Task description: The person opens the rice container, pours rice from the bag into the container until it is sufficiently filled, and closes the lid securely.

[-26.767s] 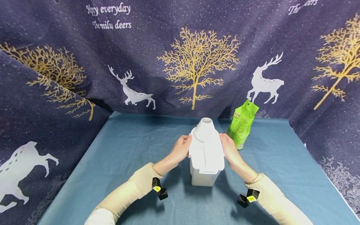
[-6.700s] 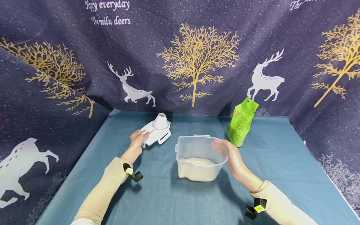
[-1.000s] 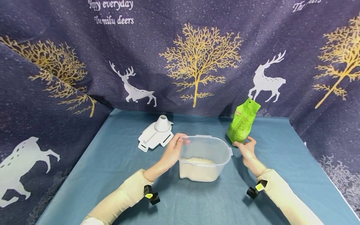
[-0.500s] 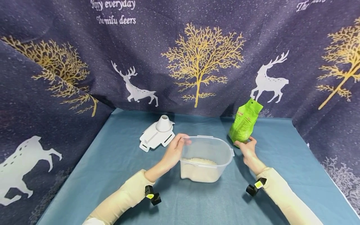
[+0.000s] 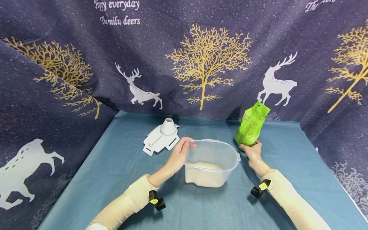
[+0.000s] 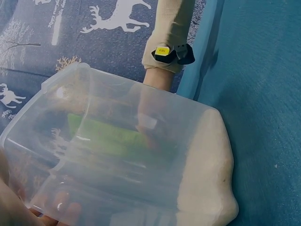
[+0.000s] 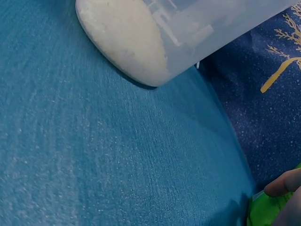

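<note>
A clear plastic storage container (image 5: 212, 148) stands uncovered at the middle of the table, a layer of white rice (image 5: 204, 165) in its bottom. My left hand (image 5: 176, 156) grips its left rim, thumb outside and fingertips showing through the wall (image 6: 117, 89). At the back right a bright green bag (image 5: 250, 126) leans against the backdrop. My right hand (image 5: 253, 155) holds the bag's lower end between thumb and fingers; in the right wrist view only part of that hand and bag (image 7: 265, 209) shows. The white lid (image 5: 161, 140) with its cone-shaped spout lies to the left, behind my left hand.
A blue cloth (image 5: 123, 179) covers the table. Behind it hangs a dark backdrop (image 5: 184, 64) printed with deer and golden trees. Both wrists wear small black cameras.
Earlier the lid sat on the container, then my left hand set it down at left. My left hand now grips the container and my right has moved to the bag. The last second shows hardly any movement.
</note>
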Action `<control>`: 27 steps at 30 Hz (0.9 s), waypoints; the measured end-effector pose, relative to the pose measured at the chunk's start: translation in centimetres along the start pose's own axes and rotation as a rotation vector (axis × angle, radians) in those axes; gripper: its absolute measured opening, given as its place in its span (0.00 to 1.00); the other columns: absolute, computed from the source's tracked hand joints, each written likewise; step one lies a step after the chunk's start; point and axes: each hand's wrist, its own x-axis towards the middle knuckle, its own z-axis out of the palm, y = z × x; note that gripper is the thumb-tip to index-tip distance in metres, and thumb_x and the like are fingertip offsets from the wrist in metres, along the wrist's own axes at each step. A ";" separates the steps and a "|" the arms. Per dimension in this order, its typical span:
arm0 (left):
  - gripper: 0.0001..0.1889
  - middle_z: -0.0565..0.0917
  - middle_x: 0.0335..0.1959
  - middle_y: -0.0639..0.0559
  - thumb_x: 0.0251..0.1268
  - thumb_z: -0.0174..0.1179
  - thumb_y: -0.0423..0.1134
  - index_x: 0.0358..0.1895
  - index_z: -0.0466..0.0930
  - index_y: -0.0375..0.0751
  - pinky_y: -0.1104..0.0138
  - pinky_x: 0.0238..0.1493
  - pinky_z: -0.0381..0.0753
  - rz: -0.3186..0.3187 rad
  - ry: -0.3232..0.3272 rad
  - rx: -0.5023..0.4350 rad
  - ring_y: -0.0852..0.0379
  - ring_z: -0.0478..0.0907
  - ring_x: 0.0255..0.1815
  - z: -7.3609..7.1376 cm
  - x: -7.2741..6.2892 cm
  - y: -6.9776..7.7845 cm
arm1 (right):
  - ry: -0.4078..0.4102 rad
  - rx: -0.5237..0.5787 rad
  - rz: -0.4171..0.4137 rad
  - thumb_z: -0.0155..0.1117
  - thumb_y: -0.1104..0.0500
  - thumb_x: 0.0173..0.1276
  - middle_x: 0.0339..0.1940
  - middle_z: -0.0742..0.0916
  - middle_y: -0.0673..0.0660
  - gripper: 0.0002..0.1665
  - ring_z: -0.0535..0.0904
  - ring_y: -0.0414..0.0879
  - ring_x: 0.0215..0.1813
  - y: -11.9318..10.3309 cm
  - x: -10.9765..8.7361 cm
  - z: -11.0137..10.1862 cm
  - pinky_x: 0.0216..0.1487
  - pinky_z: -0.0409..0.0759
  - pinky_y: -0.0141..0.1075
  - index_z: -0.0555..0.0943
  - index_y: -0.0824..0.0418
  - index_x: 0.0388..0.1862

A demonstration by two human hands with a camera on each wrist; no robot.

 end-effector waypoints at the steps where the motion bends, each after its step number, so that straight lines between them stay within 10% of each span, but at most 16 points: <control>1: 0.14 0.85 0.45 0.35 0.78 0.39 0.34 0.52 0.74 0.34 0.48 0.63 0.71 -0.003 0.001 -0.005 0.41 0.81 0.52 0.0 0.0 0.0 | 0.000 -0.003 0.000 0.59 0.69 0.59 0.73 0.59 0.70 0.50 0.59 0.58 0.70 0.0 0.0 0.0 0.71 0.59 0.46 0.42 0.66 0.74; 27: 0.15 0.84 0.45 0.33 0.78 0.38 0.33 0.53 0.74 0.32 0.47 0.62 0.72 0.009 0.021 -0.026 0.39 0.81 0.52 0.2 0.0 -0.2 | 0.085 0.007 -0.040 0.69 0.70 0.53 0.62 0.68 0.60 0.50 0.65 0.53 0.64 -0.1 1.3 1.0 0.68 0.64 0.43 0.51 0.65 0.69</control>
